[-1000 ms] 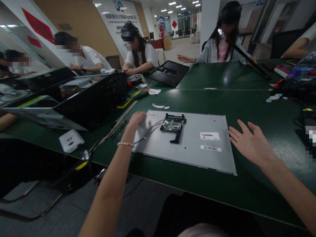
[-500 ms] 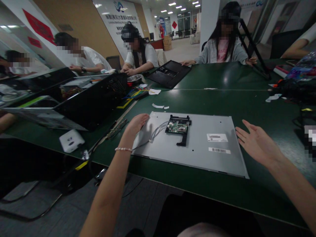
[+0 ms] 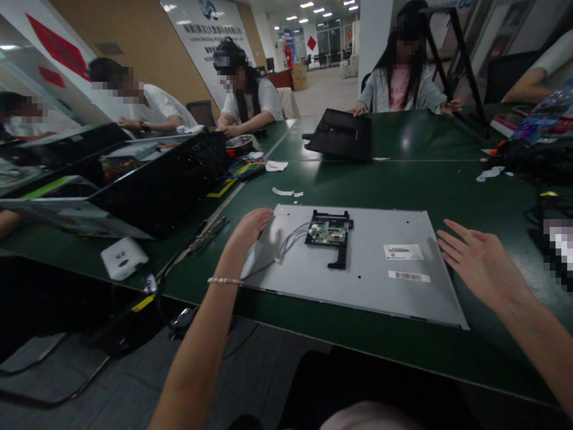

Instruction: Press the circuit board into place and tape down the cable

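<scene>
A flat grey metal display panel (image 3: 308, 283) lies on the green table, back side up. Mounted on it is a green circuit board (image 3: 331, 234) in a black bracket (image 3: 342, 258), with thin grey cables (image 3: 286, 246) running left. Two white labels (image 3: 403, 252) are stuck toward its right side. My left hand (image 3: 253, 230) is open at the panel's left edge, fingers stretched out; whether it touches the edge I cannot tell. Beside the right edge, my right hand (image 3: 486, 263) is open too, fingers apart and holding nothing.
An opened black computer case (image 3: 165, 185) stands on the left, near a white box-shaped device (image 3: 124, 258). Across the table, a person's hand holds a black cover (image 3: 342, 134). Paper scraps (image 3: 284, 192) lie behind the panel; black cables (image 3: 521, 158) are heaped at right.
The black cover across the table has been turned and tipped up, farther right. The panel and my right hand appear slightly more to the right in view. Both my hands stay open.
</scene>
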A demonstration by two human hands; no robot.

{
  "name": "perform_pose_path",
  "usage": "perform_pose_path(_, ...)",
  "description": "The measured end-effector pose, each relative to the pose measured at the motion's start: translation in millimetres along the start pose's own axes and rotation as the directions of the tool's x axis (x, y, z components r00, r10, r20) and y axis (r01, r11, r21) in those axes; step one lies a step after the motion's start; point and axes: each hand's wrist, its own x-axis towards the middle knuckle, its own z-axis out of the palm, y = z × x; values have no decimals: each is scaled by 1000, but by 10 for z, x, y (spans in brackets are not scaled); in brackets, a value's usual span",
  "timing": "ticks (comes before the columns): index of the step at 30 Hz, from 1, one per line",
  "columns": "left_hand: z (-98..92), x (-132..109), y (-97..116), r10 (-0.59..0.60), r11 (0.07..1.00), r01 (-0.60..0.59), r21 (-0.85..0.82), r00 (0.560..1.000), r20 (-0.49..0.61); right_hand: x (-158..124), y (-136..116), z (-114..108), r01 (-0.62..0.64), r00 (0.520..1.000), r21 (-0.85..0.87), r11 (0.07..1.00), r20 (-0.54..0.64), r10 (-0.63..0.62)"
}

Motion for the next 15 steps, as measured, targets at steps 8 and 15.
perform_pose_path(8, 89, -88, -144, 88, 994, -89, 59, 996, 11, -59, 23, -168, 57, 998, -38, 998, 28, -56)
perform_pose_path(15, 227, -246, -120, 86, 995, -88, 39, 995, 43, -33, 65, -366, 53, 998, -44, 998, -13, -54)
